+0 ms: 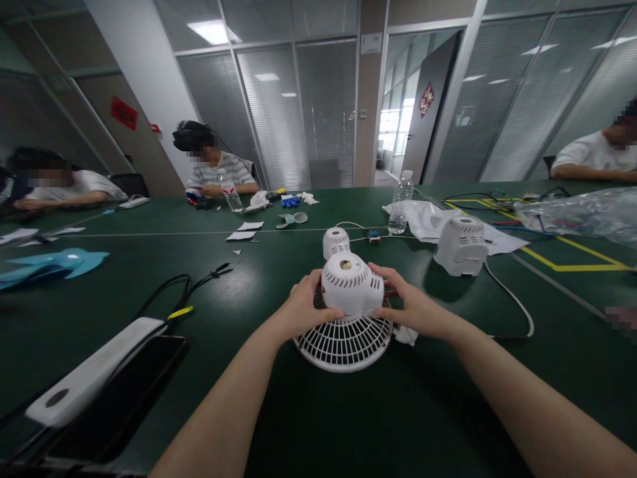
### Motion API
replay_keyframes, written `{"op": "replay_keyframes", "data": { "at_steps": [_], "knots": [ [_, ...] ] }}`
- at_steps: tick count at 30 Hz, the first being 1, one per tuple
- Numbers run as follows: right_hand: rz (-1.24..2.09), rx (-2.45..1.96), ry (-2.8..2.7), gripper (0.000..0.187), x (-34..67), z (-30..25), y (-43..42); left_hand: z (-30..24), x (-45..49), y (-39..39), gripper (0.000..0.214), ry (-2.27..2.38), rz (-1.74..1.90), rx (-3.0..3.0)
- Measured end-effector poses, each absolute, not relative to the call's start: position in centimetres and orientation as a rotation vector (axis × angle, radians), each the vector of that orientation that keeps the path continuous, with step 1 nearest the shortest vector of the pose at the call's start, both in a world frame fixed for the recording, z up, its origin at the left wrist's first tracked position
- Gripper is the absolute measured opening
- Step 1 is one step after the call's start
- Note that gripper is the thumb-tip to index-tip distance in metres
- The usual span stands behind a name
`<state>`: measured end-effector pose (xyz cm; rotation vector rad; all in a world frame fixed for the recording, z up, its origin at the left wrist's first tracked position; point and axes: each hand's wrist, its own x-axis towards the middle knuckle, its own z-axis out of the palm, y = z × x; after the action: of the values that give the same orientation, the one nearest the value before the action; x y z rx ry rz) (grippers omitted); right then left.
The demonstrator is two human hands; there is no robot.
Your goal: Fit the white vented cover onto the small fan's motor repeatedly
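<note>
Between my two hands is a white fan motor cover (352, 292) with vent slots and a round hole in its top. My left hand (304, 304) grips its left side, the thumb along the lower edge. On the opposite side, my right hand (405, 300) holds it with fingers and thumb. Directly below lies a round white fan grille (343, 352), face down on the green table. A smaller white vented part (336, 241) shows just behind the cover. Some red wire is visible by my right fingers; the inside of the cover is hidden.
Another white fan housing (462, 247) with a cable stands to the right, near a water bottle (401, 202). At left lie a white power strip (99, 368), a dark phone (124, 392) and blue fan blades (62, 263). Several people sit around the table.
</note>
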<state>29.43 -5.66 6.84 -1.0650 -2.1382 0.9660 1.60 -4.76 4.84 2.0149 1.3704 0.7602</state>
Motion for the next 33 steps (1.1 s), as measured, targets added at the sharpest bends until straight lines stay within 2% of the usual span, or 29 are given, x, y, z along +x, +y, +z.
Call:
{"op": "replay_keyframes", "data": {
  "at_steps": [13, 20, 25, 33],
  "knots": [
    [0.982, -1.110, -2.131, 0.082, 29.2, 7.6, -6.0, 5.8, 1.5, -5.3, 0.083, 1.324, 0.737, 2.083],
    [0.901, -1.093, -2.139, 0.081, 29.1, 7.3, -6.0, 5.6, 1.6, -5.2, 0.082, 1.078, 0.840, 2.045],
    [0.886, -1.092, -2.146, 0.083, 29.0, 7.3, -6.2, 5.2, 1.9, -5.1, 0.080, 1.142, 0.839, 2.061],
    [0.858, -1.006, -2.161, 0.079, 29.2, 6.8, -6.0, 5.7, 2.6, -5.4, 0.089, 1.164, 0.878, 2.056]
  ]
}}
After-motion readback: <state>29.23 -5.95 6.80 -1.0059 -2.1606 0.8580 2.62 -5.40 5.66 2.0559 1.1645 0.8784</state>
